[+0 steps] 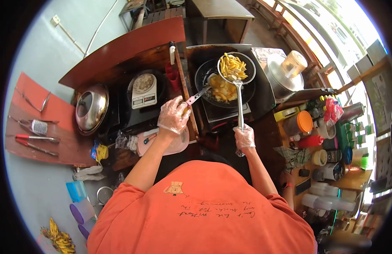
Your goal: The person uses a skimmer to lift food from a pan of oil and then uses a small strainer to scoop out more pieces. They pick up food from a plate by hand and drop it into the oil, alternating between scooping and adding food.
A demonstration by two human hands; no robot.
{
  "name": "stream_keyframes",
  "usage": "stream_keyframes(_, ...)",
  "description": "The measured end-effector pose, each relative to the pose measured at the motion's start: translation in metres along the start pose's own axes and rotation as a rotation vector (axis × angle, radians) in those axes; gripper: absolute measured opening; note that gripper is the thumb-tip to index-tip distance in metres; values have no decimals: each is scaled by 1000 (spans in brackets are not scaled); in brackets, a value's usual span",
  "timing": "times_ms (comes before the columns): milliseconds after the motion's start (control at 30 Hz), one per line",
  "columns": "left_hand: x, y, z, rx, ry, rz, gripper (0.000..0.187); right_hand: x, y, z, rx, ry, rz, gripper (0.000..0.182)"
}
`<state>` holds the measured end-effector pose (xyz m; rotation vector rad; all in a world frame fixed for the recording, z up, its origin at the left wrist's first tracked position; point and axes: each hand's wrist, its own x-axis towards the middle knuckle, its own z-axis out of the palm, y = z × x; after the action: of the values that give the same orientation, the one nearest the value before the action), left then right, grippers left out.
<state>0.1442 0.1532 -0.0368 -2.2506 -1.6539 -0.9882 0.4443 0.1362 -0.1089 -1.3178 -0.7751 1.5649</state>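
Observation:
My left hand (174,115), in a clear plastic glove, is closed around the pink-handled ladle (200,94). The ladle's metal end reaches into a dark wok (201,72), where pale yellow pieces of food (225,93) sit in the bottom. My right hand (244,137), gloved the same way, grips the long metal handle of a round strainer (240,101). French fries (233,67) fill the strainer, which is over the wok's far right part. What the ladle's bowl holds is hard to make out.
A kitchen scale (144,91) sits left of a wooden divider. At right stand a large lidded pot (285,72), an orange-lidded tub (304,122) and several jars. Tongs (37,144) hang on the red panel. Another person's wrist with a watch (286,185) shows at right.

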Motion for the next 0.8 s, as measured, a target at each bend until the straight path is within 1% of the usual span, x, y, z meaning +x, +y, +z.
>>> stream_keyframes(33, -11, -5, -8, 6, 12, 11, 26, 4, 5, 4, -53, 23, -36, 13)
stream_keyframes(67, -18, -11, -16, 19, 32, 22, 25, 9, 5, 7, -63, 2, -36, 13)
stream_keyframes(133, -37, -19, -31, 34, 61, -17, 23, 9, 8, 12, -75, 16, -27, 12)
stream_keyframes(200, -54, -30, -47, 45, 109, -1, 22, 22, 20, 15, -78, 39, -67, 13)
stream_keyframes(267, -73, -38, -62, 85, 128, -53, 20, 24, 20, 16, -67, 6, -69, 13)
stream_keyframes(300, -87, -44, -68, 85, 117, -54, 20, 27, 23, 20, -81, 49, -66, 14)
stream_keyframes(333, -101, -47, -74, 84, 105, -59, 20, 25, 18, 21, -74, 34, -46, 14)
stream_keyframes(367, -113, -50, -80, 106, 111, -78, 18, 25, 14, 25, -138, 68, -20, 14)
stream_keyframes(400, -127, -52, -86, 150, 117, -124, 18, 24, 12, 26, -130, 53, 22, 14)
stream_keyframes(433, -143, -56, -91, 145, 83, -123, 17, 33, 20, 22, -109, 40, -12, 13)
stream_keyframes(467, -159, -64, -98, 150, 55, -128, 17, 36, 20, 18, 39, -1, 82, 10)
stream_keyframes(500, -177, -70, -101, 166, 72, -153, 16, 20, 8, 39, -65, 84, 31, 8)
stream_keyframes(533, -192, -74, -107, 174, 89, -174, 14, 20, 4, 40, -106, 56, 55, 9)
stream_keyframes(567, -203, -73, -119, 196, 89, -237, 14, 21, 4, 46, -193, 114, 56, 13)
stream_keyframes(600, -212, -74, -131, 202, 87, -293, 13, 21, 4, 47, -236, 105, 48, 17)
stream_keyframes(667, -238, -87, -148, 227, 115, -366, 14, 24, 8, 55, -224, 134, 63, 20)
stream_keyframes(733, -267, -102, -169, 370, 166, -510, 14, 32, 15, 58, -239, 161, 101, 19)
stream_keyframes(767, -279, -109, -180, 401, 205, -626, 14, 36, 16, 59, -263, 150, 135, 20)
stream_keyframes(800, -294, -121, -192, 365, 229, -776, 18, 38, 16, 62, -286, 139, 170, 21)
